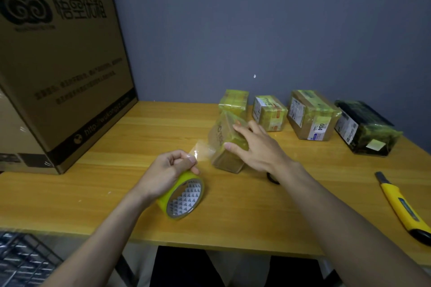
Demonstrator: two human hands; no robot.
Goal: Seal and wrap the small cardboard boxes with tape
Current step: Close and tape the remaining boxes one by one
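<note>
Item, mid-table: small cardboard box [227, 147], right hand [254, 144] lying flat-fingered, steadying it; left hand [166, 170] gripping tape roll [183, 196], paying out a strip—best kept taut, unwrinkled, while wrapping.

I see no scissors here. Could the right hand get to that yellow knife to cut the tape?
Probably yes: nothing lies between the right hand and the yellow knife, but it must first leave the box.

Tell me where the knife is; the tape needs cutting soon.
The yellow utility knife lies on the table's right edge, apart from the right hand, nearer than the black wrapped box.
</note>
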